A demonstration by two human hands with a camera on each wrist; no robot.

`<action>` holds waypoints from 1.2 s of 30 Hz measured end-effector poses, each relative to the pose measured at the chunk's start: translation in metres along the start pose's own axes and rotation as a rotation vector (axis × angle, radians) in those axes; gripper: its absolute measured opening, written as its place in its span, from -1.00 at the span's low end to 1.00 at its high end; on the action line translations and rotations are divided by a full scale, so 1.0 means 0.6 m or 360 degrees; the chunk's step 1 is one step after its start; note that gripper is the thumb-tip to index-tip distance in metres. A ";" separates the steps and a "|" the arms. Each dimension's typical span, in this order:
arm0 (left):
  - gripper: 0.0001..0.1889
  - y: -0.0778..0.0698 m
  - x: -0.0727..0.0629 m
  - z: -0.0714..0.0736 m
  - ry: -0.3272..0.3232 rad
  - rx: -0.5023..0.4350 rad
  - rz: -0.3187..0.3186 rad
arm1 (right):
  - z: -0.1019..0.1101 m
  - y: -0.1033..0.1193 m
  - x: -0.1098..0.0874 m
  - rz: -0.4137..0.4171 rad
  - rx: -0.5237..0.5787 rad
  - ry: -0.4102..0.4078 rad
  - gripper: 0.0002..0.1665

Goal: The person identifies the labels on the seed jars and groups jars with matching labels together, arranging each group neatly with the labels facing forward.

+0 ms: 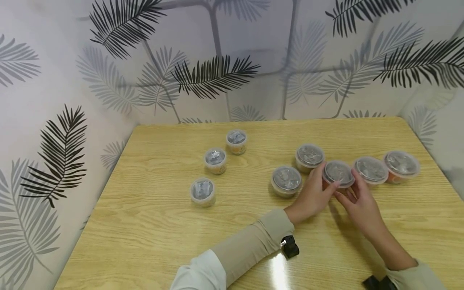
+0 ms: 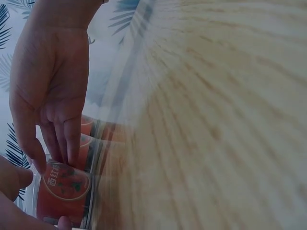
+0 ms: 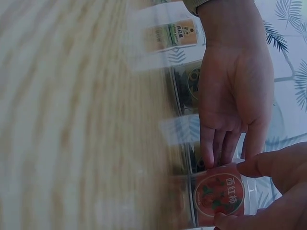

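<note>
A red-labelled tub (image 1: 338,173) stood right of centre in the head view, gripped from both sides. The left hand (image 1: 313,198) held its left side, fingers lightly bent, thumb near the front rim; the right hand (image 1: 363,206) held the opposite side, likewise only slightly closed. Whether its base touched the table (image 1: 145,225) could not be told. Both wrist views showed tomatoes and Chinese characters on the label.

Just left of the grip sat a rear tub (image 1: 309,155) and, lower, a front tub (image 1: 286,178). To the right, a near-right tub (image 1: 370,169) stood beside a far-right tub (image 1: 401,163). Left of centre, three smaller cups stood apart in a slanting line: the top cup (image 1: 236,139), middle cup (image 1: 215,159) and bottom cup (image 1: 202,191).
</note>
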State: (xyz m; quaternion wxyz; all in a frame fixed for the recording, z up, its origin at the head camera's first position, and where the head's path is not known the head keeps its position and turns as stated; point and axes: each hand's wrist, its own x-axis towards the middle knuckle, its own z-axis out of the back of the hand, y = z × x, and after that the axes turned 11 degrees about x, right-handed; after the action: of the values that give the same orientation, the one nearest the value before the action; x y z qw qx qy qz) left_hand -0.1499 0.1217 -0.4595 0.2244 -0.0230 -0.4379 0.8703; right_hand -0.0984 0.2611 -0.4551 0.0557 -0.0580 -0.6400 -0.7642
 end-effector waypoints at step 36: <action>-0.40 0.068 -0.123 0.225 0.0089 0.0180 0.0053 | -0.083 0.048 0.003 0.0032 -0.0254 0.0509 -0.06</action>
State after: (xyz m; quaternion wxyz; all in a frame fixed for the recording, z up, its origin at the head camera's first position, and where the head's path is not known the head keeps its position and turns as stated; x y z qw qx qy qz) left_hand -0.1305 -0.0314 -0.4194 0.2229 -0.0419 -0.3811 0.8963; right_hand -0.0966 0.2067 -0.4355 0.1598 0.0536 -0.5597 -0.8114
